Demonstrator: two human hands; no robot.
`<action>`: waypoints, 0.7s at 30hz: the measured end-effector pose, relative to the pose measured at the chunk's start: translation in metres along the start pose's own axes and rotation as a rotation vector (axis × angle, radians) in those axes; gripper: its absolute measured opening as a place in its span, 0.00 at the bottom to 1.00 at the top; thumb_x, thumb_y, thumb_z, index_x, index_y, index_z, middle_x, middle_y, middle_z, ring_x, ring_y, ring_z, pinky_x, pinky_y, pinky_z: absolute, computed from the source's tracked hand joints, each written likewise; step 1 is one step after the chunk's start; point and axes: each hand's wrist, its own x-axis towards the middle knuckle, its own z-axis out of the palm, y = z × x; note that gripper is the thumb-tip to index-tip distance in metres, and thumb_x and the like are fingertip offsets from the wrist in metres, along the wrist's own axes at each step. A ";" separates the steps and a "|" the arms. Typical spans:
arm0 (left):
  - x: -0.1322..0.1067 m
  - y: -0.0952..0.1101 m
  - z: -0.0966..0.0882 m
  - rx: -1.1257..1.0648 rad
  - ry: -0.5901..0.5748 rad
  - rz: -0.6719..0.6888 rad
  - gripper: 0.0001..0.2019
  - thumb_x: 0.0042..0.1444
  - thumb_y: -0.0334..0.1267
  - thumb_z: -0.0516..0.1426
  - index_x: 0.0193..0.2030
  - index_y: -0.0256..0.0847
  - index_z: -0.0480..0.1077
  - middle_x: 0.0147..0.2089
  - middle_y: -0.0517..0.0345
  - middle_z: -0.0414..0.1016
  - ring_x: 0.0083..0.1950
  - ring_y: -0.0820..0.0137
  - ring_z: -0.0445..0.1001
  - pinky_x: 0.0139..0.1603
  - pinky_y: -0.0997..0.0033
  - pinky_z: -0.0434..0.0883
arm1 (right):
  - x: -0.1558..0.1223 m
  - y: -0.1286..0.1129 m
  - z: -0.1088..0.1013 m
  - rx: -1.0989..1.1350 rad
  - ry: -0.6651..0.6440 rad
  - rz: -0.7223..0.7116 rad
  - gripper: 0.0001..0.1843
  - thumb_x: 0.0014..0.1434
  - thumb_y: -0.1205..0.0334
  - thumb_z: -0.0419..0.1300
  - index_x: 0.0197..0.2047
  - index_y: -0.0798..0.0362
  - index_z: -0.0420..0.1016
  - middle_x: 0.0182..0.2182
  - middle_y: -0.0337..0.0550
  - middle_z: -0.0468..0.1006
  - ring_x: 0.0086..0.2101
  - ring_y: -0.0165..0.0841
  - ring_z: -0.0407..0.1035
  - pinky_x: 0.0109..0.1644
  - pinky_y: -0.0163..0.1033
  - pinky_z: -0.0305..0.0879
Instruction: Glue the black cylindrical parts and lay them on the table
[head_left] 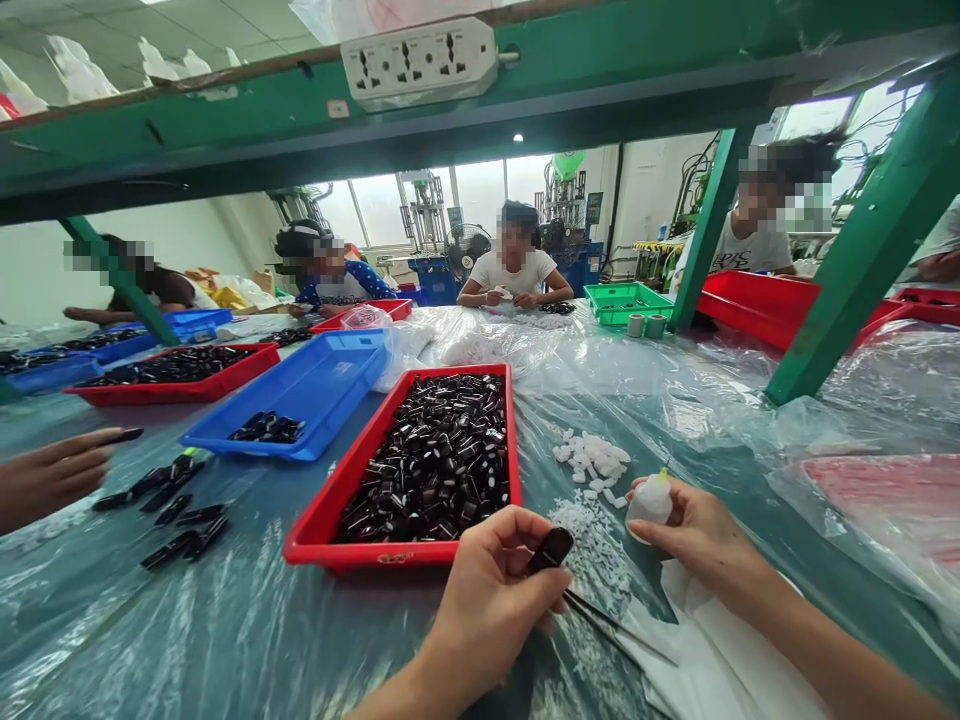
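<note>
My left hand (487,600) pinches a small black rubber part (550,550), and thin metal tweezers (615,628) stick out from under it. My right hand (694,530) grips a white squeeze bulb (649,502) with a yellow tip. Between my hands lie loose white plastic bits (589,455) and a heap of finer white fragments (592,555). A red tray (397,553) packed with small black-and-white parts stands just beyond my left hand. A white sheet (712,650) lies beneath my right forearm.
A co-worker's hand (52,475) reaches in at the left, near loose black parts (172,505). Blue, red and green trays (626,303) stand on plastic sheeting (480,345). Green table legs (862,250) and several seated people surround the table.
</note>
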 end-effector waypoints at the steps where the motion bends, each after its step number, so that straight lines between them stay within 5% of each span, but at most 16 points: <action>1: 0.000 0.001 0.000 0.001 -0.001 -0.005 0.12 0.41 0.32 0.62 0.30 0.37 0.63 0.20 0.66 0.67 0.20 0.77 0.68 0.18 0.81 0.65 | 0.001 0.002 0.000 0.021 -0.008 0.012 0.21 0.41 0.52 0.62 0.37 0.56 0.72 0.28 0.44 0.76 0.26 0.40 0.71 0.27 0.40 0.68; 7: 0.002 0.003 0.001 -0.037 0.022 -0.031 0.14 0.39 0.33 0.64 0.30 0.37 0.63 0.20 0.66 0.68 0.19 0.76 0.70 0.17 0.81 0.66 | -0.007 -0.024 -0.015 -0.042 0.161 0.000 0.45 0.39 0.45 0.66 0.58 0.53 0.58 0.50 0.53 0.69 0.48 0.50 0.63 0.42 0.49 0.67; 9: 0.002 0.002 0.001 -0.040 0.020 -0.022 0.13 0.40 0.33 0.64 0.30 0.37 0.63 0.21 0.66 0.69 0.19 0.76 0.70 0.17 0.82 0.66 | -0.017 -0.042 -0.019 -0.137 0.336 -0.166 0.38 0.45 0.45 0.64 0.56 0.49 0.61 0.51 0.49 0.66 0.48 0.46 0.63 0.41 0.46 0.66; 11: 0.002 0.001 0.001 -0.033 0.020 -0.026 0.13 0.40 0.33 0.64 0.30 0.37 0.63 0.21 0.66 0.69 0.19 0.77 0.70 0.16 0.82 0.65 | -0.029 -0.057 -0.017 -0.209 0.439 -0.468 0.18 0.55 0.53 0.61 0.47 0.48 0.67 0.45 0.44 0.69 0.41 0.39 0.66 0.38 0.41 0.64; 13: 0.002 0.001 0.001 -0.024 0.017 -0.035 0.12 0.40 0.32 0.63 0.30 0.37 0.63 0.22 0.66 0.69 0.18 0.78 0.69 0.15 0.83 0.64 | -0.042 -0.067 -0.009 -0.205 0.241 -0.720 0.03 0.60 0.66 0.57 0.39 0.50 0.69 0.36 0.40 0.70 0.35 0.32 0.66 0.36 0.35 0.63; 17: 0.002 -0.001 0.001 -0.014 0.015 -0.015 0.12 0.41 0.32 0.63 0.30 0.37 0.63 0.22 0.65 0.70 0.16 0.80 0.66 0.14 0.85 0.62 | -0.060 -0.063 0.018 -0.205 -0.384 -0.790 0.09 0.62 0.74 0.50 0.36 0.53 0.67 0.31 0.41 0.69 0.32 0.31 0.64 0.34 0.34 0.63; 21: 0.004 -0.004 0.000 -0.020 0.008 0.017 0.11 0.42 0.31 0.62 0.30 0.36 0.63 0.22 0.64 0.70 0.17 0.81 0.65 0.15 0.84 0.63 | -0.065 -0.045 0.039 -0.425 -0.490 -0.839 0.08 0.55 0.76 0.55 0.32 0.53 0.67 0.30 0.42 0.70 0.32 0.35 0.64 0.34 0.38 0.64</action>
